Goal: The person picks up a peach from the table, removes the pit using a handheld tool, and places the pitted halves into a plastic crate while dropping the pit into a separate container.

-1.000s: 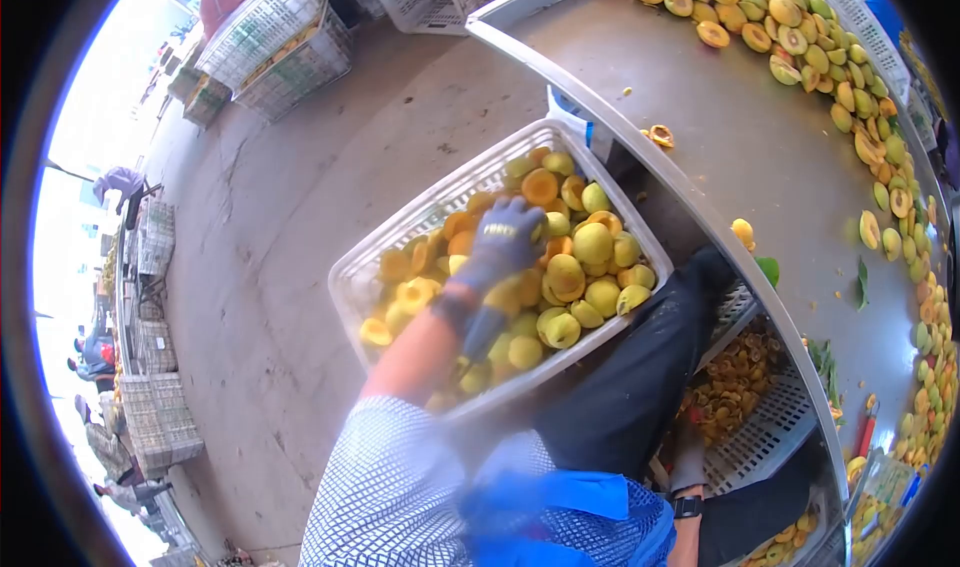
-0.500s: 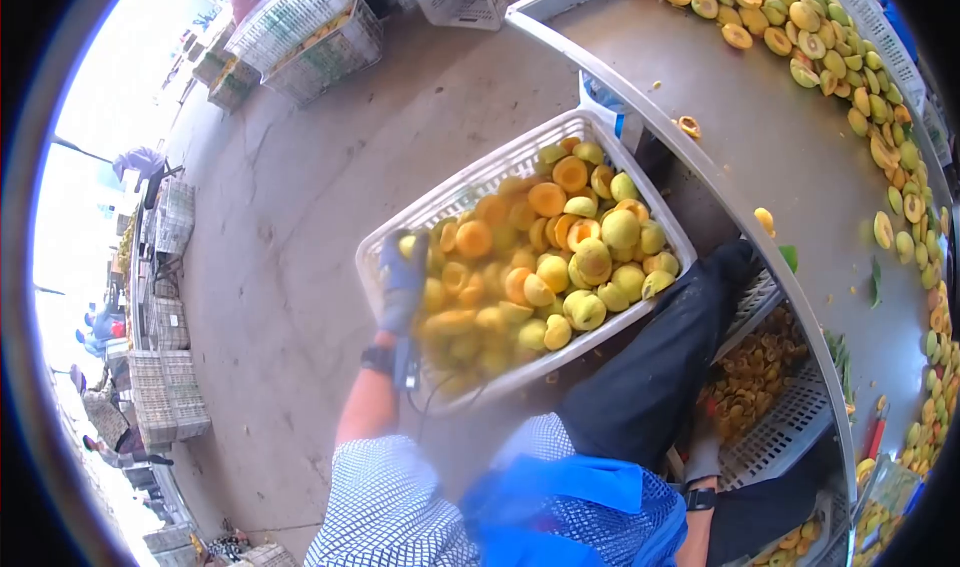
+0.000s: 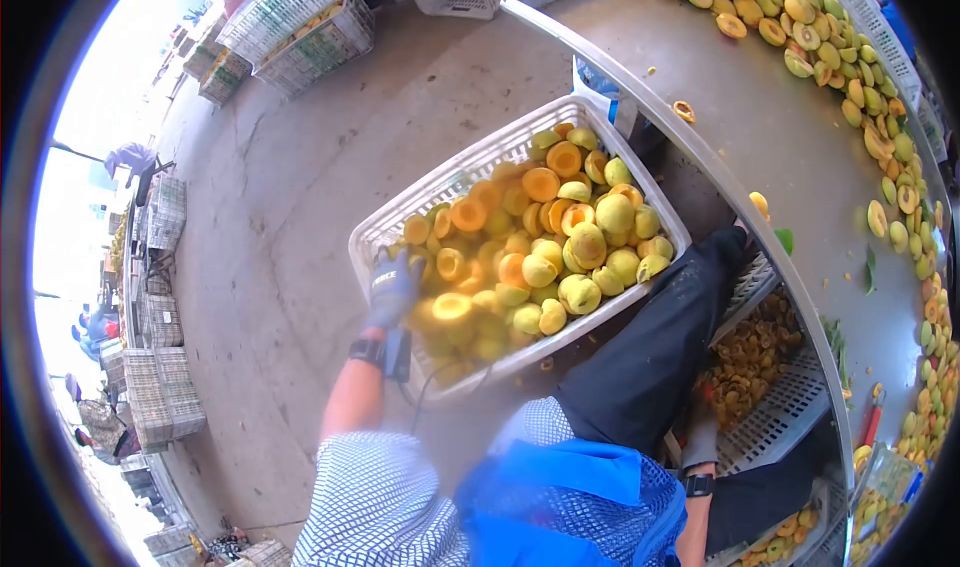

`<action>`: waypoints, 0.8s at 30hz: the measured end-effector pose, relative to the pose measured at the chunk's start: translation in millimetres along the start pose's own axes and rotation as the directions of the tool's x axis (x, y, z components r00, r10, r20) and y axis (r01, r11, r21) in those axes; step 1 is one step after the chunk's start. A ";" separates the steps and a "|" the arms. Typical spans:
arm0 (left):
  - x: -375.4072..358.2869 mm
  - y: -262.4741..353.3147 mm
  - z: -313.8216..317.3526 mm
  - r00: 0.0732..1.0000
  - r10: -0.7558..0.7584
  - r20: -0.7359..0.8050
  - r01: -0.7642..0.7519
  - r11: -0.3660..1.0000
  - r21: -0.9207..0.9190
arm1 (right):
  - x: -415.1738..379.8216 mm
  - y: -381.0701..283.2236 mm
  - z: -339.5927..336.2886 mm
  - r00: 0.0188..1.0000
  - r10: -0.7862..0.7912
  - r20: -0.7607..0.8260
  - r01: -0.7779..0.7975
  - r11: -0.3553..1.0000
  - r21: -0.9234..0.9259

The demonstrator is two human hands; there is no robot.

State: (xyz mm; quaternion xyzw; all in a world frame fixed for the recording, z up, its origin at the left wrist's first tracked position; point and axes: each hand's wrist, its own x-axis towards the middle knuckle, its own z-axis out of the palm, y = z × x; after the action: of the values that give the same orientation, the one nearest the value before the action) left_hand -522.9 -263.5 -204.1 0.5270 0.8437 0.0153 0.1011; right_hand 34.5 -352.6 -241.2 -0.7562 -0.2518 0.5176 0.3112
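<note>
A white plastic crate [image 3: 455, 177] full of halved yellow-green apricots or similar stone fruit [image 3: 588, 244] tilts in front of me, beside my leg. My left hand [image 3: 393, 289], in a grey glove, grips the crate's left end, fingers bent over the rim. Fruit nearest that hand looks hazy. Low on the right, under the table edge, my gloved right hand [image 3: 700, 442] is beside a lower crate [image 3: 785, 417] holding brownish-orange fruit pieces [image 3: 755, 362]. Its fingers are in shadow, with a small red patch near them that I cannot make out.
A metal table [image 3: 790, 157] curves along the right, its raised edge close to the crate. Halved fruit [image 3: 835, 57] lines its far side; a red-handled tool [image 3: 874, 417] lies there. Stacked crates [image 3: 300, 37] stand at the back left, others [image 3: 165, 392] along the left.
My left hand has moved slightly down and left along the crate's end, with its fingers now bent at the rim. The whole view has shifted a little; the crate stays in place.
</note>
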 end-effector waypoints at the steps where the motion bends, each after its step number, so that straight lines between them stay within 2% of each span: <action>1: 4.8 4.3 -7.0 0.994 -0.043 0.099 0.045 0.999 -0.027 | 1.3 -2.4 0.2 0.999 0.038 0.002 -0.038 0.999 -0.020; 2: -1.8 11.5 -15.9 0.995 -0.037 0.092 0.037 0.999 -0.001 | 2.1 -6.9 3.0 0.997 0.077 -0.001 -0.077 0.997 -0.033; 3: -10.1 24.0 -26.6 0.998 0.033 0.047 -0.035 0.999 0.023 | 20.0 17.1 -2.1 0.997 0.079 -0.011 -0.079 0.997 -0.016; 5: -33.1 40.5 -43.2 0.984 0.082 0.157 -0.096 0.992 0.084 | 47.5 85.8 -22.2 0.985 -0.171 0.012 0.170 0.967 -0.189; 6: -46.3 43.6 -42.4 0.988 0.121 0.099 -0.128 0.990 0.064 | 33.5 69.3 -19.7 0.987 -0.157 0.020 0.158 0.967 -0.198; 7: -53.5 48.0 -40.5 0.986 0.165 0.031 -0.166 0.985 0.043 | 13.2 18.1 -5.6 1.000 0.006 0.001 -0.006 0.989 -0.148; 8: -55.3 51.7 -34.7 0.975 0.221 -0.017 -0.218 0.969 0.120 | 3.0 -14.6 6.1 0.986 0.168 -0.013 -0.168 0.981 -0.092; 9: -54.7 47.9 -22.4 0.975 0.224 -0.014 -0.221 0.968 0.118 | 3.9 -19.1 10.1 0.985 0.169 -0.017 -0.170 0.981 -0.093; 11: -58.1 47.7 -1.3 0.917 0.390 -0.085 -0.385 0.920 0.077 | 1.1 -22.6 10.0 0.987 0.162 0.010 -0.162 0.987 -0.018; 12: -63.1 49.5 -2.9 0.914 0.397 -0.085 -0.392 0.917 0.072 | -2.0 -23.8 9.4 0.987 0.161 0.001 -0.161 0.987 -0.016; 15: -76.3 66.4 -38.2 0.901 0.382 0.203 -0.403 0.913 0.069 | -6.0 -26.7 8.1 0.982 0.190 -0.006 -0.190 0.982 0.015; 16: -73.9 77.4 -56.0 0.825 0.401 0.399 -0.494 0.854 0.163 | -7.8 -25.2 6.3 0.982 0.186 0.032 -0.187 0.982 0.026; 17: -70.6 90.4 -68.9 0.820 0.411 0.398 -0.504 0.849 0.160 | -8.3 -24.2 4.3 0.981 0.179 0.071 -0.182 0.983 0.037; 19: -64.4 121.0 -80.6 0.768 0.322 0.554 -0.428 0.901 0.070 | 45.8 54.7 -11.6 0.997 -0.008 0.072 0.023 0.978 -0.210; 20: -57.9 127.3 -64.1 0.844 0.451 0.292 -0.478 0.878 0.027 | 72.6 93.5 -19.5 0.992 -0.101 0.072 0.119 0.937 -0.329; 21: -50.1 138.0 -46.9 0.806 0.589 -0.065 -0.592 0.800 -0.100 | 75.1 99.1 -19.5 0.993 -0.104 0.059 0.117 0.938 -0.327; 22: -37.5 166.5 -45.5 0.752 0.647 -0.127 -0.658 0.721 -0.220 | 74.1 102.7 -19.0 0.979 -0.192 0.067 0.203 0.943 -0.265; 23: -26.2 193.8 -37.0 0.719 0.675 -0.163 -0.693 0.679 -0.244 | 71.0 104.1 -18.1 0.958 -0.280 0.070 0.288 0.936 -0.203; 24: -16.9 219.2 -24.2 0.677 0.707 -0.204 -0.734 0.629 -0.255 | 46.3 63.9 -8.6 0.989 -0.143 0.027 0.145 0.981 -0.129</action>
State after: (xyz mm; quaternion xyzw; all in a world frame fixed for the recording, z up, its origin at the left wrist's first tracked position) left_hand -325.9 -179.3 -148.8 0.7955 0.5518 0.2114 0.1340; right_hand 62.0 -365.3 -314.6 -0.7500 -0.3420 0.4829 0.2955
